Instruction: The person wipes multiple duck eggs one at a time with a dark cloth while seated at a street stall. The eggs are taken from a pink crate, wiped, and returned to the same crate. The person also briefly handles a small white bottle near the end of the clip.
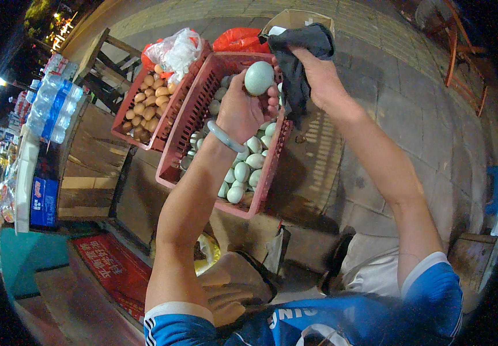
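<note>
My left hand (247, 106) cradles a large pale blue-green egg (259, 78), its palm turned up and fingers curled around the lower side. A pale bangle circles that wrist. In my right hand (321, 78) is a bunched dark grey cloth (318, 41), part of which hangs down close beside the egg. Below my left hand sits a long red plastic crate (255, 207) with slotted walls. Many pale green eggs (242, 171) lie inside it, with some darker ones at its left side. My left forearm hides part of the crate.
Left of the long crate, a smaller red crate (134, 142) holds brown eggs (149, 101), with a clear plastic bag (177, 49) on its far end. Behind are a red bag (236, 41) and an open cardboard box (296, 18). Packed water bottles (54, 108) stand far left.
</note>
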`<action>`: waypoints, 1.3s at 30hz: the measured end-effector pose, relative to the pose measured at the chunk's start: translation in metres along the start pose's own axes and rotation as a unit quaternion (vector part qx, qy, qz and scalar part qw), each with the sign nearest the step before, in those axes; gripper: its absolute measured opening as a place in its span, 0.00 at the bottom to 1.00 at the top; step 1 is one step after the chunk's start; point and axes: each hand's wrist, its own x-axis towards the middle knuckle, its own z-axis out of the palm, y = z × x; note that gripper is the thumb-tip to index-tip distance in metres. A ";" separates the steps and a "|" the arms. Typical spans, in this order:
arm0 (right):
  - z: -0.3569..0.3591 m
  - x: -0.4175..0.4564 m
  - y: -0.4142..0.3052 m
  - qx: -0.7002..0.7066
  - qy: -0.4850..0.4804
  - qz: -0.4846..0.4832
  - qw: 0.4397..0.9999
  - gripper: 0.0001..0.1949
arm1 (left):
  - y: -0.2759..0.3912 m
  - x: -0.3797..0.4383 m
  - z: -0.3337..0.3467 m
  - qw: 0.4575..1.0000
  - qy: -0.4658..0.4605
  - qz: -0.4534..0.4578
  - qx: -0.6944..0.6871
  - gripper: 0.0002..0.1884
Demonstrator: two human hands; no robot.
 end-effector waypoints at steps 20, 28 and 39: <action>0.007 -0.003 0.020 -0.084 -0.009 -0.084 0.993 0.09 | -0.015 -0.009 0.014 0.991 0.091 0.030 0.094 0.26; -0.003 0.003 0.011 0.111 -0.098 0.055 0.987 0.10 | -0.005 -0.005 0.001 0.998 0.051 0.018 0.027 0.26; 0.026 -0.014 0.034 -0.101 -0.077 -0.129 0.983 0.09 | -0.026 -0.010 0.011 0.962 0.200 0.123 0.143 0.21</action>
